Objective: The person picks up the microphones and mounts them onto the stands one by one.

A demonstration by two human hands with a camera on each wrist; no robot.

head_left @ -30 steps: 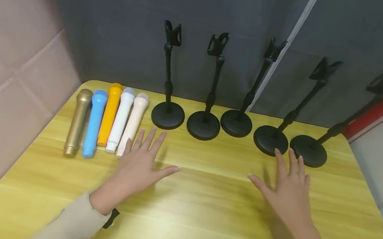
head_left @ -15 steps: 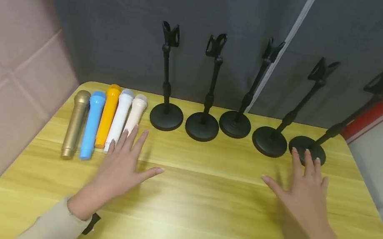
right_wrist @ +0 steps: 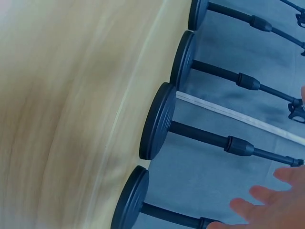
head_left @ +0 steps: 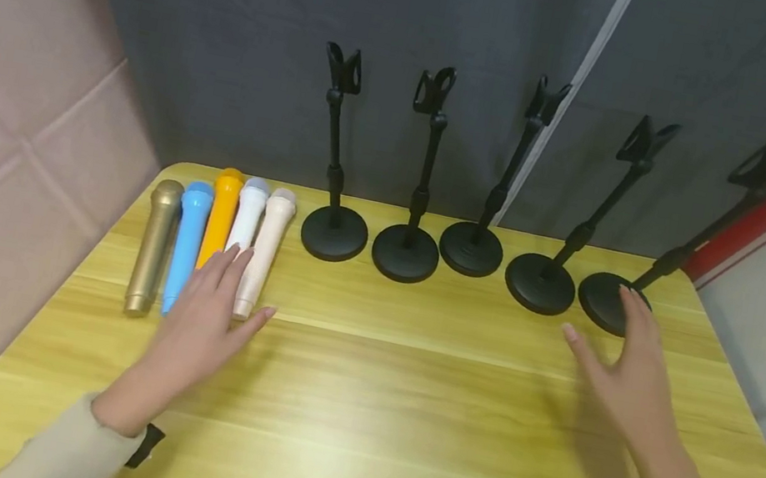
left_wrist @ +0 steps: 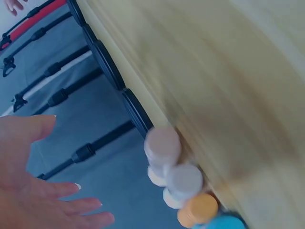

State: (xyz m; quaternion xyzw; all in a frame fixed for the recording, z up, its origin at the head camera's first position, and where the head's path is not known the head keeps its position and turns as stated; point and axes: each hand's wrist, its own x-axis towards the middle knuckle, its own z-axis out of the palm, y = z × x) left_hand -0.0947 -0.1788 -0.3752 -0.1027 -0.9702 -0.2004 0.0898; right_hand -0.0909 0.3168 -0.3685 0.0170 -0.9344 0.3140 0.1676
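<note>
My left hand (head_left: 195, 339), fingers extended, hovers over the lower ends of the microphones and holds nothing. Side by side lie a gold microphone (head_left: 153, 251), a blue one, an orange microphone (head_left: 222, 216), a white microphone (head_left: 249, 215) and a pale pink microphone (head_left: 265, 253). The hand hides the lower ends of the orange and white ones. On the right, my right hand (head_left: 645, 401) hangs with thumb and fingers apart; its fingertips overlap the round base of the rightmost black microphone stand (head_left: 601, 299). Nothing is in it.
More black microphone stands, among them the leftmost stand (head_left: 334, 233) and a middle stand (head_left: 470, 247), stand in a row along the back of the wooden table (head_left: 382, 425). A grey partition (head_left: 234, 36) rises behind them, with a pink padded wall (head_left: 14, 126) at the left.
My left hand has moved left from beside the pale pink microphone to over the microphones. The right hand has shifted right, and its fingers have drawn closer together.
</note>
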